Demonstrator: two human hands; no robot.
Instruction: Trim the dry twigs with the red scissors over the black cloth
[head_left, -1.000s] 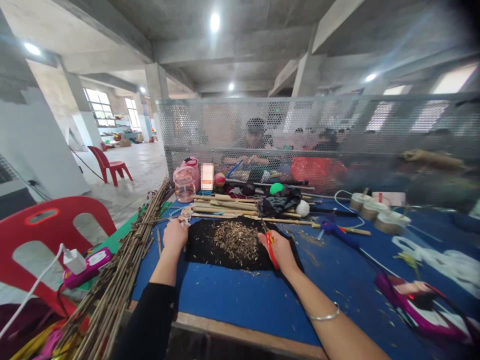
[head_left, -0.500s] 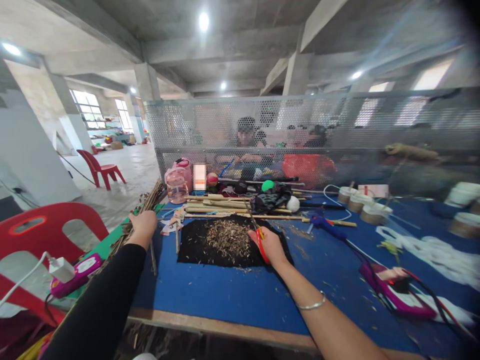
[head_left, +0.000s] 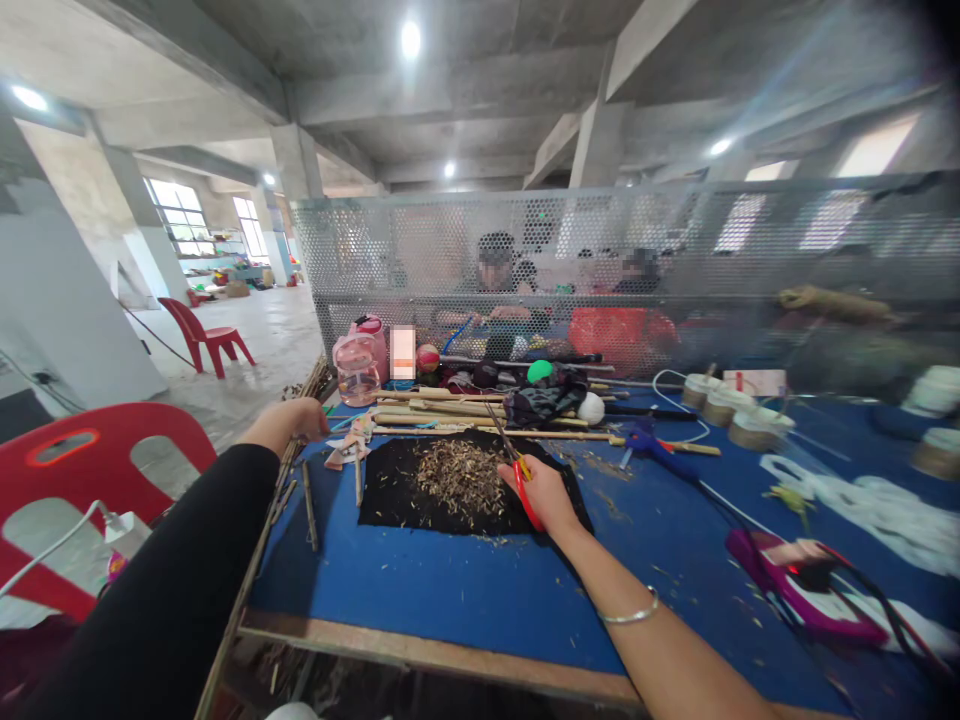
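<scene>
My right hand (head_left: 546, 492) is closed round the handles of red-and-orange scissors (head_left: 520, 468), whose blades point up and away. Beneath the blades, a heap of short chopped stalk pieces (head_left: 461, 475) lies on a black cloth (head_left: 386, 490). At the table's left edge, my left hand (head_left: 298, 418) hovers over or touches a long bundle of dry stalks (head_left: 276, 490). Its fingers point down and are smeared, so I cannot tell whether they grip a stalk. A short loose stalk (head_left: 309, 505) lies on the blue tabletop near it.
Bamboo sticks (head_left: 450, 408) lie behind the cloth, near a blue glue gun (head_left: 652, 445). A purple power strip (head_left: 802, 590) and white strips (head_left: 862, 505) are at right. A pink jug (head_left: 360, 365) stands before the perforated metal screen (head_left: 450, 250). A red chair (head_left: 142, 450) is at left.
My left hand has moved slightly forward along the stalk bundle, its fingers now turned to the right. My right hand and the scissors have barely moved.
</scene>
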